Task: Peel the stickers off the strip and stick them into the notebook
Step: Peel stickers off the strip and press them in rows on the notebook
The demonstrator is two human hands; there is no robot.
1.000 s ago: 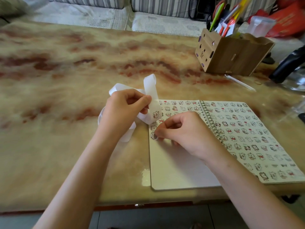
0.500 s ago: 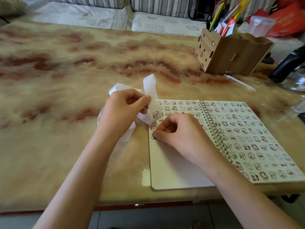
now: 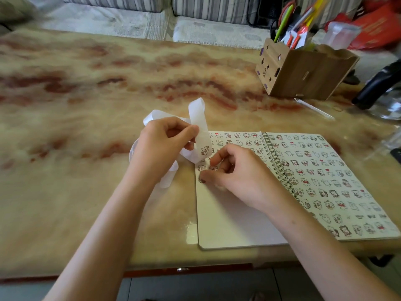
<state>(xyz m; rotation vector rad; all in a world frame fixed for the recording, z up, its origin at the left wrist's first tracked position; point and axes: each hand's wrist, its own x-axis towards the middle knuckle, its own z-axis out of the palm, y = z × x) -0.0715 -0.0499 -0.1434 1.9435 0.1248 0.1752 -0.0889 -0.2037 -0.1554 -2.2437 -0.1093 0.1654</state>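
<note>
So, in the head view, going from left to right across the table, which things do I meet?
Left hand, gripping the sticker strip → right hand → notebook's spiral binding → wooden pen holder → black object at the right edge.

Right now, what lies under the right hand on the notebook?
The right hand rests on the left page of the notebook. Rows of small stickers show beyond its fingers, and one sticker peeks out at a fingertip. What lies beneath the palm is covered.
</note>
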